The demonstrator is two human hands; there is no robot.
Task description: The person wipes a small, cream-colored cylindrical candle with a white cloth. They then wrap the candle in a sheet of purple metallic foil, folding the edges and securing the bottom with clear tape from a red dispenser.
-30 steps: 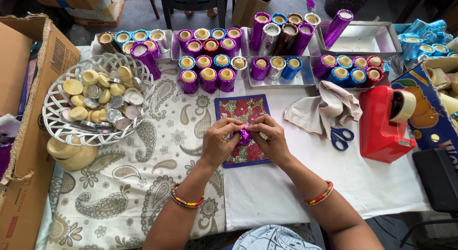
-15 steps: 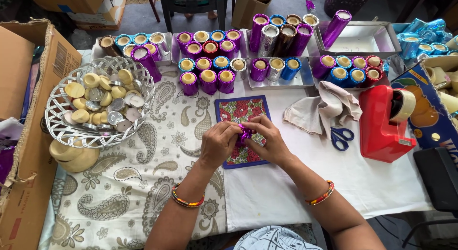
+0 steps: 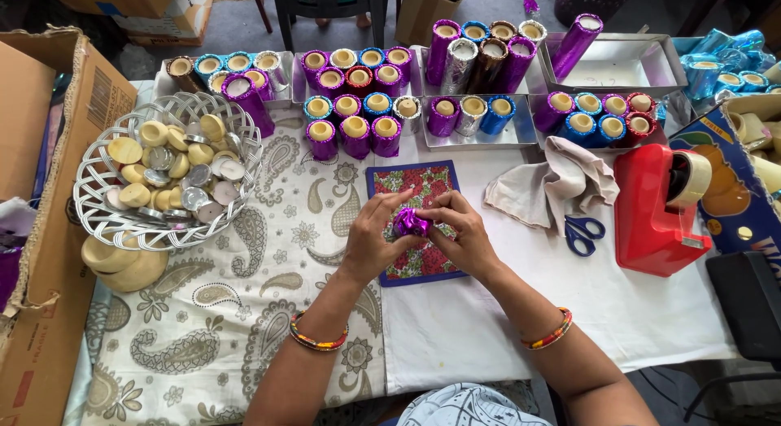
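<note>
My left hand [image 3: 376, 235] and right hand [image 3: 460, 235] pinch small purple foil candle [image 3: 409, 223] above floral mat [image 3: 399, 184]. Likely light, foil slippery, crinkles easily; best gripped round sides.

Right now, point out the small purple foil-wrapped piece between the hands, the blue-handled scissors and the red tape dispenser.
small purple foil-wrapped piece [image 3: 409, 223], head view, on its shiny top.
blue-handled scissors [image 3: 583, 233], head view, on the handle loops.
red tape dispenser [image 3: 651, 206], head view, on its red body.
</note>
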